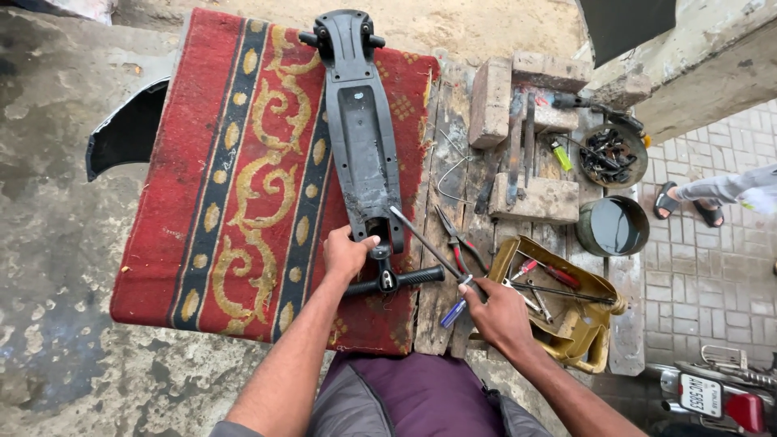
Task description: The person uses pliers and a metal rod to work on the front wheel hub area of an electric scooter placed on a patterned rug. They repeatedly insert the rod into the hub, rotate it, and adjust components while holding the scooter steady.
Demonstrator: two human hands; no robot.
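Left hand [346,252] grips scooter [361,129] (upside down); right hand [495,314] holds screwdriver [429,249].

This is an open-air repair workshop set up at the roadside. A rough wooden bench [453,121] of weathered planks stands on stained concrete ground [57,243], partly covered by a worn red patterned rug [235,186]. Toward the bench's right edge lie pliers [457,243], bricks [490,101] propping long metal tools, a bowl of dark metal parts [613,154] and a tin of dark liquid [613,226]. At the near right corner a cut-open yellow plastic can [579,324] holds screwdrivers. Paved blocks [712,267] run beside the bench, where a parked motorcycle's rear [716,396] and a passer-by's sandalled feet [688,206] show.
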